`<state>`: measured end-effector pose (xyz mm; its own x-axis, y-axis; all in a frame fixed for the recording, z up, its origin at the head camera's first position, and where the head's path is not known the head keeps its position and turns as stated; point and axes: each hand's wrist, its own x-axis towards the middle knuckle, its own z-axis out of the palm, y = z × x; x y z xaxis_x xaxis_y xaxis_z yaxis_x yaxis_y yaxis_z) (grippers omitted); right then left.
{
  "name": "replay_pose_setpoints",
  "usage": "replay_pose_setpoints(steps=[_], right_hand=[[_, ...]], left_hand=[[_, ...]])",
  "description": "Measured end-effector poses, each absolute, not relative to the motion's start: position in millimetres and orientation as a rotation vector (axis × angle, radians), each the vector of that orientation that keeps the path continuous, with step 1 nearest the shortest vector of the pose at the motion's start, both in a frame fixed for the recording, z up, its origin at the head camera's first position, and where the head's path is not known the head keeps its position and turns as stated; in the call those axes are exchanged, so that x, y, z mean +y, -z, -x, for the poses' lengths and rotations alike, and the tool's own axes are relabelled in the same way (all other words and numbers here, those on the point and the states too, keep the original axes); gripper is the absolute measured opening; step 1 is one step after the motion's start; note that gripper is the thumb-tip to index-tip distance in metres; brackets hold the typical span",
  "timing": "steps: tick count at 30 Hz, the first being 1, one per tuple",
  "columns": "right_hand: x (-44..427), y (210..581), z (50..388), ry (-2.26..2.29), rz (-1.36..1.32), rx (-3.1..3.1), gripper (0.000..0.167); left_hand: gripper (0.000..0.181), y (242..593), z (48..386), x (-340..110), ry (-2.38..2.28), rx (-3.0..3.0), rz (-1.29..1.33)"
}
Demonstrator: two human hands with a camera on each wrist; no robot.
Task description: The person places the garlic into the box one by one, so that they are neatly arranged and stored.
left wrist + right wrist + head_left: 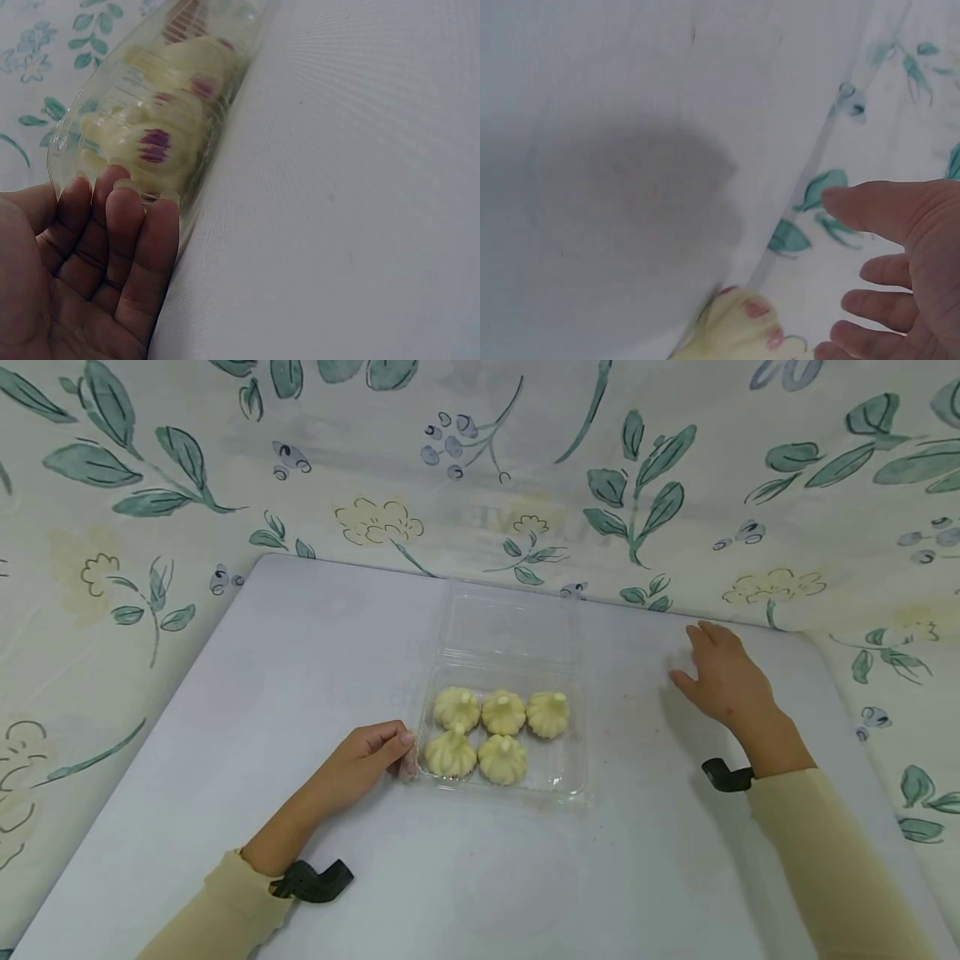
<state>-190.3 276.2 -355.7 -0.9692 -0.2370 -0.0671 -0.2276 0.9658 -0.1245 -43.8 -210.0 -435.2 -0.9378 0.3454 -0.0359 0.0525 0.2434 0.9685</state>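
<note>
A clear plastic clamshell box (551, 768) lies on the table with its lid (512, 622) folded back behind it. Inside sit several pale yellow pleated dumplings (504, 712), each with a stubby peak: three in the back row, two in front, with a bare spot at front right. My left hand (363, 766) grips the box's left edge between thumb and fingers. In the left wrist view, purple marks show on a dumpling (154, 146) through the plastic wall. Raised over the far right of the table, my right hand (727, 681) has spread fingers and holds nothing.
A white table (330, 635) carries the box; a few small specks dot its surface to the right. Patterned cloth (525, 468) with leaves and flowers hangs behind the far edge. A yellow dumpling (739, 326) with pinkish marks shows at the bottom of the right wrist view.
</note>
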Motion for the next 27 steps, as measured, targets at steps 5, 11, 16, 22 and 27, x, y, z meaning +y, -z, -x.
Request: replay_pose_setpoints(steps=[5, 11, 16, 22, 27], right_hand=[[292, 357, 201, 0.165, 0.246, 3.016, 0.076], [303, 364, 205, 0.140, 0.188, 2.990, 0.071], [308, 371, 208, 0.148, 0.160, 3.011, 0.064], [312, 373, 215, 0.138, 0.060, 3.016, 0.060], [317, 377, 218, 0.145, 0.013, 3.068, 0.050]], left_hand=[[0.031, 434, 43, -210, -1.754, 2.271, -0.357], [0.031, 433, 43, -209, -1.748, 2.273, -0.359], [0.031, 433, 43, -210, -1.741, 2.284, -0.360], [0.031, 435, 43, -210, -1.747, 2.288, -0.354], [0.031, 435, 43, -209, -1.760, 2.281, -0.354]])
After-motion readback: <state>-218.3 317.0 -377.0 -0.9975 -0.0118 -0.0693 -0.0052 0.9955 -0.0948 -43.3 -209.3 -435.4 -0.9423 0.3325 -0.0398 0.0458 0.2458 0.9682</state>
